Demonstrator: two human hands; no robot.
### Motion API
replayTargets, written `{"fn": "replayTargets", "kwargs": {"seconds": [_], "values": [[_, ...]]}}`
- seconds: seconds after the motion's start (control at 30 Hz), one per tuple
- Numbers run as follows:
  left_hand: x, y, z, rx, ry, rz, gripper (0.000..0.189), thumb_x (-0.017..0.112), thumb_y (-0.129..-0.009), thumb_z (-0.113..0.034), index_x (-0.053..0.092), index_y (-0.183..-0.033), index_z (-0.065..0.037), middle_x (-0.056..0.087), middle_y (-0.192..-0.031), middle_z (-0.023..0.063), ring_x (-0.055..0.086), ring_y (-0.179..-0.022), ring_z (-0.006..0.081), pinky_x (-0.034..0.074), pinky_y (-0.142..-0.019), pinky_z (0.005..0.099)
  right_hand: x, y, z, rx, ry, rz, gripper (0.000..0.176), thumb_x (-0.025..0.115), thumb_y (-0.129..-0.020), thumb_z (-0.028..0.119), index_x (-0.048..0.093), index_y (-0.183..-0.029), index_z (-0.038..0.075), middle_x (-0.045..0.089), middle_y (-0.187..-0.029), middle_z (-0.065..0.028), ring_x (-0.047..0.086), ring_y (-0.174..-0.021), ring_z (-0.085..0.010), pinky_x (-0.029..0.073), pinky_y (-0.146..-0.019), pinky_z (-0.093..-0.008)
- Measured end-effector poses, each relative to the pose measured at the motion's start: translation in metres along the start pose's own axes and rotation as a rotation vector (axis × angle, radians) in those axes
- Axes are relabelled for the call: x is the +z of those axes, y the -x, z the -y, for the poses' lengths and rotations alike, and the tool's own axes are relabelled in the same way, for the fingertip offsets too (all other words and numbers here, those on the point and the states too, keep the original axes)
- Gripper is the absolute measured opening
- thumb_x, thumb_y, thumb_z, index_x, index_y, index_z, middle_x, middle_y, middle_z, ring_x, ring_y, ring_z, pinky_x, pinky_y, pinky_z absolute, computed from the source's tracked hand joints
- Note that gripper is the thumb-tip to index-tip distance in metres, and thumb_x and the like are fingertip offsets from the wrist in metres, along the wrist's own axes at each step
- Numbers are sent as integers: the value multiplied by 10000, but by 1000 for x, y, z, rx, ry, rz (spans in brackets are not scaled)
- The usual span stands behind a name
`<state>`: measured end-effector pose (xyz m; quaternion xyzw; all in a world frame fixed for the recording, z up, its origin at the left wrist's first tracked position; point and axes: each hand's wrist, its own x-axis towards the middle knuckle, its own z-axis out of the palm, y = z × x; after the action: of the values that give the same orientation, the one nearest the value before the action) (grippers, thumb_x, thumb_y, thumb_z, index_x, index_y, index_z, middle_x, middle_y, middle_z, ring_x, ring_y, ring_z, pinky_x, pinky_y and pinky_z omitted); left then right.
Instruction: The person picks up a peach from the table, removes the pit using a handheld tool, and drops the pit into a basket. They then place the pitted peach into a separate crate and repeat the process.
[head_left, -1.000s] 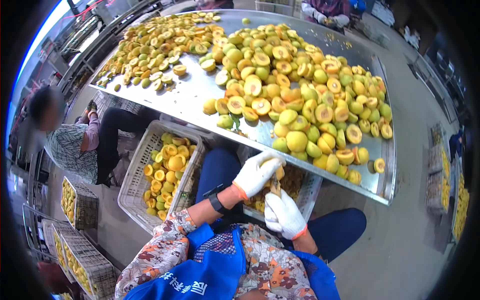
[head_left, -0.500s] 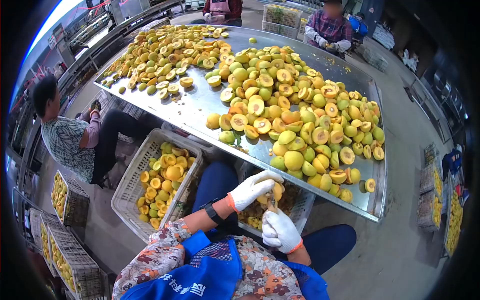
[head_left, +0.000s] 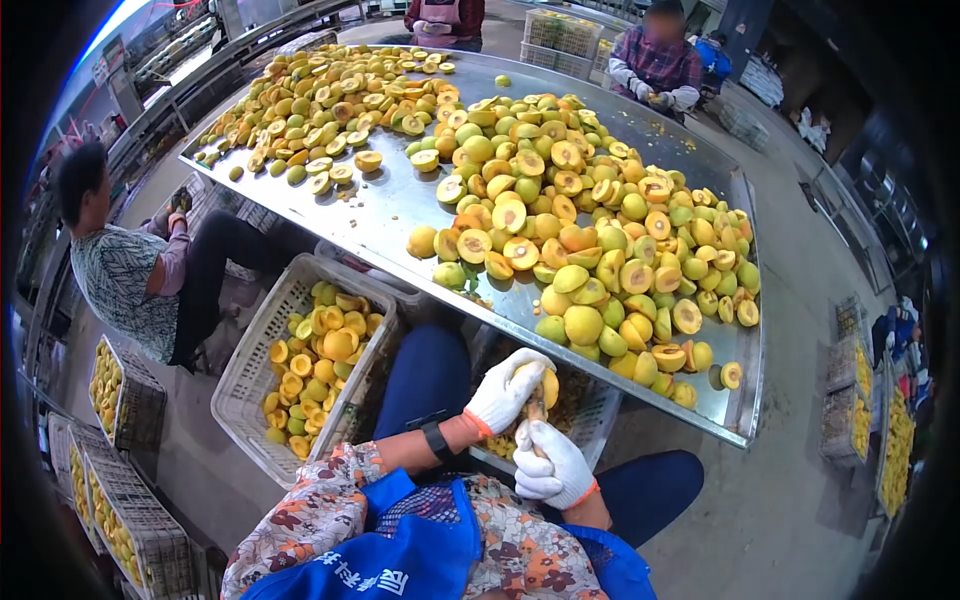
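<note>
My left hand (head_left: pixel 508 392), in a white knit glove, is closed around a yellow peach half (head_left: pixel 551 387) above a crate in front of my lap. My right hand (head_left: pixel 553 465), also gloved, grips a short brownish tool (head_left: pixel 537 408) whose upper end meets the fruit. Its exact kind is hard to make out, and its tip is hidden by the fruit and fingers. Beneath my hands, the light plastic crate (head_left: pixel 600 425) holds yellowish scraps. A large pile of halved peaches (head_left: pixel 560 200) lies on the metal table (head_left: pixel 400 222) just beyond.
At my left stands a white crate (head_left: pixel 236 400) holding hollowed peach halves (head_left: pixel 325 365). A seated person (head_left: pixel 130 270) works farther left; two others (head_left: pixel 655 60) sit across the table. Filled crates (head_left: pixel 130 500) line the left floor, with more (head_left: pixel 848 400) at the right. The table's raised edge is close to my hands.
My hands have shifted slightly left and turned the peach half, so it shows more edge-on against the tool. The whole view has moved a little.
</note>
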<state>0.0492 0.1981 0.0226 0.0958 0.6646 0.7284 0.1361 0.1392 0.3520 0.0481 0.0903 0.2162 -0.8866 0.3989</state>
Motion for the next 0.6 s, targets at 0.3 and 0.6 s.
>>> {"fn": "replayTargets", "kwargs": {"seconds": [0.3,0.6], "values": [[-35,-24,15,116,138,386,274,583,-1014,-266,665,-1141,-38,686,-993,49,623,-939,124,515,-875,304,-9,-14,-3,124,-120,98,305,367,-1112,379,574,-1038,168,378,-573,65,302,-361,-54,242,-387,-241],[-4,-17,5,7,151,-81,248,512,-1055,-205,643,-1174,-30,661,-993,35,585,-905,94,501,-841,272,4,-18,6,0,67,-44,276,420,-1100,374,555,-996,156,371,-559,56,295,-351,-55,243,-383,-245]]}}
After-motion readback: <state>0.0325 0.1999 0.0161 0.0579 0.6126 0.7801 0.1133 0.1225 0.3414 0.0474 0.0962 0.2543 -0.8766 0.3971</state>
